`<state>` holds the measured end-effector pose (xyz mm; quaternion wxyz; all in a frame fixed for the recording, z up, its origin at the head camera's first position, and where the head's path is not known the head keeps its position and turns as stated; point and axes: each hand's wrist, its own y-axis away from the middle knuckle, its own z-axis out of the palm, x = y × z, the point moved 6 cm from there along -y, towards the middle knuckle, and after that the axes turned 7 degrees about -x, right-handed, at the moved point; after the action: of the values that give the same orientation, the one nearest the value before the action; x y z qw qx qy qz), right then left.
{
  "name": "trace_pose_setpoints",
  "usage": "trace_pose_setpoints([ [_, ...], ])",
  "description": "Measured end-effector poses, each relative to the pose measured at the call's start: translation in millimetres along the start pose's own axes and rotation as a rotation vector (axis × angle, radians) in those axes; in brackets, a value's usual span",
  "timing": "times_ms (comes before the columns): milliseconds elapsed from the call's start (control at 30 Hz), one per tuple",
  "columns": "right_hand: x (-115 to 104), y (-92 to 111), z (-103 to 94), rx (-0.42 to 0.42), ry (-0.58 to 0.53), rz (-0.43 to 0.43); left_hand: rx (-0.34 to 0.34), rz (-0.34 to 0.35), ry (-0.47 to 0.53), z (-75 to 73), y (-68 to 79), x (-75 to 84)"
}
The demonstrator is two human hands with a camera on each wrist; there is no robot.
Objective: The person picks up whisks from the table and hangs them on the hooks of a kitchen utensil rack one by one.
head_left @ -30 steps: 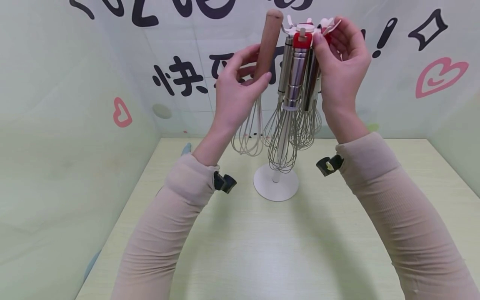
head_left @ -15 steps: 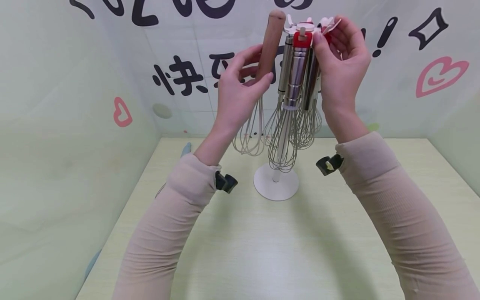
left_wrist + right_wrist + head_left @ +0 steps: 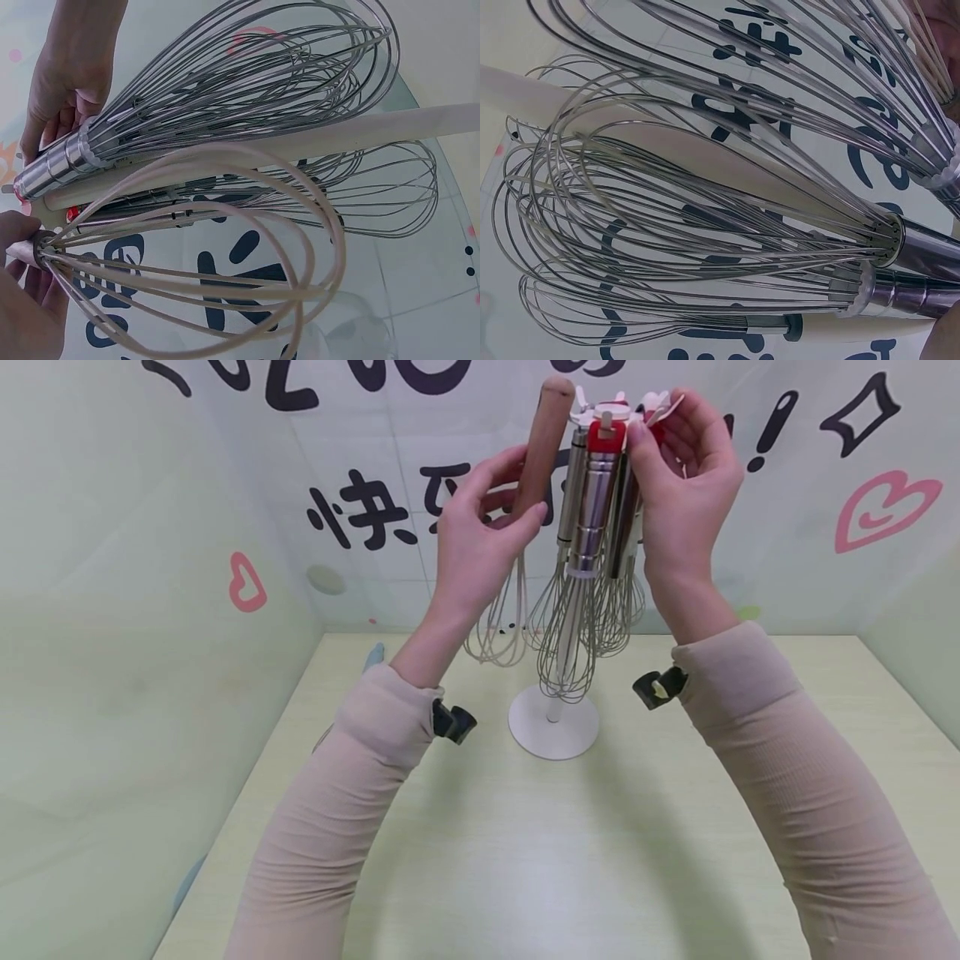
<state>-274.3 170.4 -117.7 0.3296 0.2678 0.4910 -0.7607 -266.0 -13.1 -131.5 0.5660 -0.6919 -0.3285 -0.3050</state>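
In the head view my left hand (image 3: 483,543) holds a whisk by its wooden handle (image 3: 546,439), upright and slightly tilted. Its pale wire loops (image 3: 300,247) spread out below the hand in the left wrist view. Just right of the handle stands a white utensil stand (image 3: 553,743) with hooks at its top. Thumb and fingers of my right hand (image 3: 693,493) pinch a white hook at the stand's right side. Several metal whisks hang from it; the front steel whisk (image 3: 592,510) has a red hanging loop. Whether the wooden handle touches a hook is hidden.
A light wooden table (image 3: 525,868) lies beneath the stand. Behind it hangs a printed backdrop (image 3: 420,560) with black lettering and pink hearts. At the left, a blue object (image 3: 374,657) with a thin wire part is mostly hidden behind the left sleeve.
My left hand has shifted slightly right with the wooden-handled whisk, bringing the handle's top closer to the hooks. The right hand keeps its pinch on the stand.
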Motion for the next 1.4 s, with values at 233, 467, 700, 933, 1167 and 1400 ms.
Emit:
trace_pose_setpoints([
  [233, 1.0, -1.1, -0.5, -0.001, 0.004, 0.006, 0.005, 0.003, -0.005, -0.5, -0.7, 0.5],
  [467, 4.1, -3.0, -1.3, 0.0, -0.018, 0.021, 0.013, 0.005, -0.014, -1.2, -0.5, 0.4],
  [700, 6.1, -3.3, -2.3, -0.001, -0.029, 0.021, 0.016, 0.005, -0.03, -1.0, -1.1, 0.8],
  [933, 6.7, -4.0, -1.6, 0.002, -0.049, 0.024, 0.014, -0.001, -0.059, 0.3, -2.2, 0.5],
  [1167, 4.7, -3.0, -1.2, 0.008, -0.052, 0.014, 0.001, -0.001, -0.097, 4.3, -2.5, 0.0],
  [1400, 6.4, -3.2, -1.7, 0.007, -0.073, 0.02, -0.011, 0.003, -0.125, 6.2, -1.3, -2.2],
])
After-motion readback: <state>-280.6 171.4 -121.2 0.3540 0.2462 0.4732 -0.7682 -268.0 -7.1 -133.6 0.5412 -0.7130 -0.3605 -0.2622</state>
